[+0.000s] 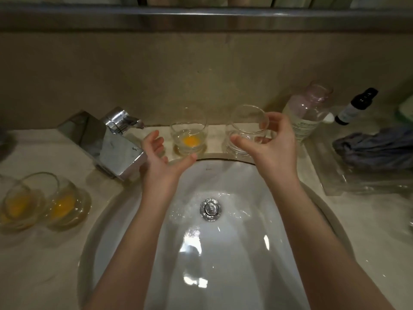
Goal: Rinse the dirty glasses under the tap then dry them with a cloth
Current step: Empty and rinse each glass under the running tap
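We note our right hand (pixel 271 142) curled around a clear round tumbler (pixel 247 128) on the far ledge. Our left hand (pixel 159 157), fingers spread, holds nothing beside a smooth orange-stained glass (pixel 189 136). Crumpled grey cloth (pixel 375 146) lies far right.

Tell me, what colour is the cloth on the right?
The cloth is blue-grey, bunched up on a clear tray; the head view shows it.

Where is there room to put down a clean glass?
Bare counter lies between the two dirty glasses at left and the tap. Behind the sink it is crowded: an orange-stained glass, the clear glass in the right hand, bottles, cloth.
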